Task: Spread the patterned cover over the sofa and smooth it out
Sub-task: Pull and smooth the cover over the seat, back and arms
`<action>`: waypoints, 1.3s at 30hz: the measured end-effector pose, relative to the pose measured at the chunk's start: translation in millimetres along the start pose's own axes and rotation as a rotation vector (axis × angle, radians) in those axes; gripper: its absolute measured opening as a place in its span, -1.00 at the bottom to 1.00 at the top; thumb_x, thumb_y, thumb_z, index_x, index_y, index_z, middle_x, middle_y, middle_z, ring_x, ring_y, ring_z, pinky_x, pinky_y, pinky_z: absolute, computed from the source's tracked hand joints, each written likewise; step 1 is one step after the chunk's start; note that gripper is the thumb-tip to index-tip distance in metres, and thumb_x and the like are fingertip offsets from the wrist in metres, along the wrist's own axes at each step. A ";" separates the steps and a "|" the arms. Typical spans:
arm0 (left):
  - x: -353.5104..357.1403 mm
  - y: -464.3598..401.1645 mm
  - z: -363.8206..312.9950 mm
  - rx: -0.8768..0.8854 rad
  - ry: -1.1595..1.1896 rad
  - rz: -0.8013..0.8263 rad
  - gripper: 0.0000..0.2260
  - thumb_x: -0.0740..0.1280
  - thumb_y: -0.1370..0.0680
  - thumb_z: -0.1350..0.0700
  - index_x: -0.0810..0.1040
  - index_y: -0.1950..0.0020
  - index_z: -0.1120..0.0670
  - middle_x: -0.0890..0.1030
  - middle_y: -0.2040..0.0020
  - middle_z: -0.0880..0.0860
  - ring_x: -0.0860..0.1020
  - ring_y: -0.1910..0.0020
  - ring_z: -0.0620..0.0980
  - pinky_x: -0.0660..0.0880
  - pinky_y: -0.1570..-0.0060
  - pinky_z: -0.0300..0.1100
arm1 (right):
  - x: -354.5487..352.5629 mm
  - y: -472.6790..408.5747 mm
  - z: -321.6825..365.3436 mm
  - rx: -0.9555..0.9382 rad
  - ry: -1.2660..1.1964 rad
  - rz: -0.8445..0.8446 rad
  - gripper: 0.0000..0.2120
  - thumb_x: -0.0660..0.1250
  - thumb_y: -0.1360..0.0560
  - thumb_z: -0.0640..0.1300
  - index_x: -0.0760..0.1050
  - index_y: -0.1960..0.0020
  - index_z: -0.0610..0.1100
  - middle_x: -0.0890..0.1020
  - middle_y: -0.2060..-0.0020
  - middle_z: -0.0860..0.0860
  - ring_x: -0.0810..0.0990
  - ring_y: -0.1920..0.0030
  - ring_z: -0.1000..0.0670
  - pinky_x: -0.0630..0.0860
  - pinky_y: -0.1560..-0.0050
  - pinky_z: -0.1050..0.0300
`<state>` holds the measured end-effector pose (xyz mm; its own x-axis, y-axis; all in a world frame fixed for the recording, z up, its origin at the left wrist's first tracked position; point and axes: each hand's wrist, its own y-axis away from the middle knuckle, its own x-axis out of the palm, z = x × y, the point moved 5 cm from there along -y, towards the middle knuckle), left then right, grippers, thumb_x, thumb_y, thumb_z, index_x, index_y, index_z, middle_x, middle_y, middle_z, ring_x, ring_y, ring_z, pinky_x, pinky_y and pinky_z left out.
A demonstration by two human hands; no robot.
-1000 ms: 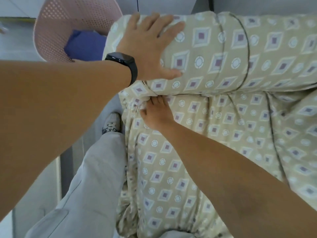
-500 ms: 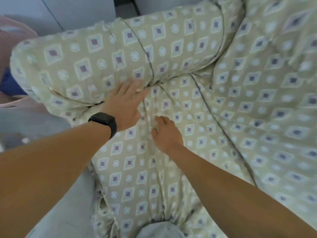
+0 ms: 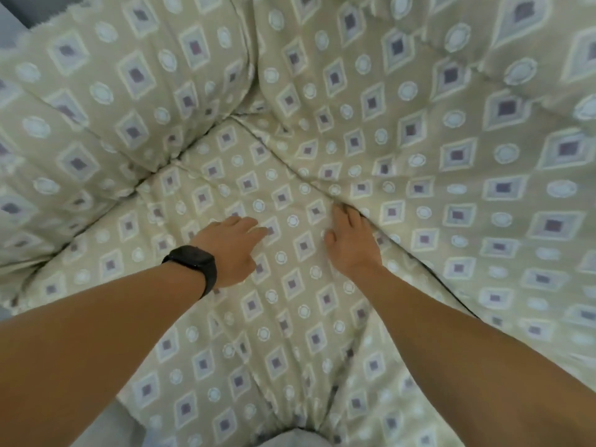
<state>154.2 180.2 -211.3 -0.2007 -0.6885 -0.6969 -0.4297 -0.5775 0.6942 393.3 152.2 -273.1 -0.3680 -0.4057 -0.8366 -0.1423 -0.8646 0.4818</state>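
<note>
On seat now, left hand (image 3: 229,250) lower

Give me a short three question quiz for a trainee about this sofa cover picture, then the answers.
1. True or false: both hands lie on the cover.
2. Which wrist wears the black watch? A left, B right.
3. Fill in: the right hand's fingertips reach into a ____ of the cover.

Key
1. True: the left hand rests flat on the seat part and the right hand lies beside it.
2. A.
3. Crease.
</note>
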 end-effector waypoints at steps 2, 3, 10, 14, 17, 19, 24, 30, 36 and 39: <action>-11.4 -21.2 0.6 -0.016 0.010 -0.031 -0.40 0.20 -0.67 0.01 0.03 -0.68 -0.08 0.04 -0.68 -0.03 0.07 -0.64 0.06 0.22 -0.54 0.01 | -9.5 -31.1 4.8 -0.061 0.033 0.024 -0.43 0.01 -0.70 0.10 0.00 -0.68 0.04 0.14 -0.64 -0.06 0.16 -0.60 -0.18 0.20 -0.57 -0.16; -15.8 -33.4 -0.4 -0.010 0.017 -0.037 -0.40 0.19 -0.67 0.01 0.03 -0.68 -0.09 0.05 -0.68 -0.03 0.09 -0.63 0.06 0.24 -0.53 0.01 | -12.4 -49.4 7.4 -0.086 0.023 0.045 -0.46 0.01 -0.71 0.11 0.06 -0.66 0.05 0.22 -0.62 -0.08 0.23 -0.57 -0.19 0.26 -0.54 -0.18; -72.0 -126.0 17.4 0.058 -0.043 -0.238 -0.37 0.20 -0.64 -0.09 0.04 -0.67 -0.12 0.10 -0.67 -0.02 0.10 -0.63 0.06 0.24 -0.51 0.07 | -11.4 -88.2 30.3 0.052 -0.006 -0.332 -0.54 0.05 -0.67 0.11 0.64 -0.04 -0.12 0.70 0.16 -0.15 0.66 0.12 -0.23 0.57 0.06 -0.03; -96.2 -187.8 33.6 0.114 -0.167 -0.276 -0.37 0.10 -0.64 -0.18 0.02 -0.68 -0.08 0.10 -0.67 -0.01 0.09 -0.64 0.10 0.17 -0.57 0.10 | 9.1 -96.7 23.5 0.073 -0.047 -0.432 -0.59 0.11 -0.63 0.05 0.59 -0.29 -0.11 0.71 -0.09 -0.15 0.65 -0.12 -0.24 0.58 -0.06 -0.07; -105.6 -221.1 39.4 0.152 -0.256 -0.238 -0.39 -0.03 -0.61 -0.26 0.18 -0.64 -0.08 0.23 -0.64 0.00 0.19 -0.61 0.11 0.12 -0.58 0.07 | 14.0 -99.9 20.3 0.051 -0.060 -0.467 -0.54 0.07 -0.63 0.05 0.52 -0.39 -0.09 0.67 -0.19 -0.15 0.62 -0.19 -0.25 0.54 -0.14 -0.11; -109.9 -234.4 36.7 0.152 -0.313 -0.216 -0.37 -0.13 -0.59 -0.28 0.34 -0.55 -0.08 0.37 -0.57 0.02 0.31 -0.54 0.12 0.17 -0.55 0.08 | 15.4 -101.5 20.5 0.042 -0.042 -0.464 -0.50 0.02 -0.62 0.06 0.48 -0.43 -0.10 0.65 -0.24 -0.16 0.60 -0.21 -0.25 0.51 -0.20 -0.13; -111.1 -244.7 15.5 0.010 -0.323 -0.151 -0.38 -0.13 -0.64 -0.25 0.47 -0.49 -0.02 0.48 -0.50 0.07 0.39 -0.48 0.18 0.19 -0.52 0.15 | 16.2 -101.9 21.2 0.054 -0.036 -0.434 -0.48 0.00 -0.62 0.08 0.46 -0.44 -0.10 0.64 -0.25 -0.17 0.61 -0.20 -0.26 0.54 -0.19 -0.15; -52.1 -191.4 -22.7 0.373 -0.216 -0.550 -0.50 0.19 -0.61 -0.12 0.49 -0.46 0.12 0.52 -0.42 0.10 0.39 -0.48 0.17 0.18 -0.54 0.14 | 16.0 -103.9 19.2 0.079 -0.022 -0.458 -0.52 0.06 -0.59 0.07 0.55 -0.34 -0.11 0.69 -0.18 -0.17 0.66 -0.15 -0.24 0.58 -0.13 -0.13; -39.7 -197.3 -15.5 0.398 -0.191 -0.714 -0.45 0.24 -0.54 -0.07 0.47 -0.50 0.12 0.49 -0.47 0.10 0.34 -0.55 0.15 0.15 -0.55 0.18 | 18.3 -109.1 18.8 0.070 -0.065 -0.456 -0.53 0.05 -0.58 0.07 0.57 -0.30 -0.08 0.72 -0.05 -0.14 0.70 0.01 -0.23 0.63 0.03 -0.12; -36.8 -197.7 -15.0 0.411 -0.223 -0.705 -0.42 0.22 -0.53 -0.06 0.41 -0.53 0.11 0.45 -0.50 0.10 0.29 -0.57 0.15 0.13 -0.56 0.18 | 13.0 -100.3 17.5 0.094 -0.113 -0.475 -0.57 0.08 -0.56 0.03 0.58 -0.26 -0.07 0.72 0.03 -0.11 0.69 0.12 -0.22 0.61 0.08 -0.08</action>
<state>259.7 313.1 -320.3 0.0842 -0.0995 -0.9915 -0.7969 -0.6041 -0.0070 386.7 238.8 -327.7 -0.3392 0.0663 -0.9384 -0.3986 -0.9137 0.0795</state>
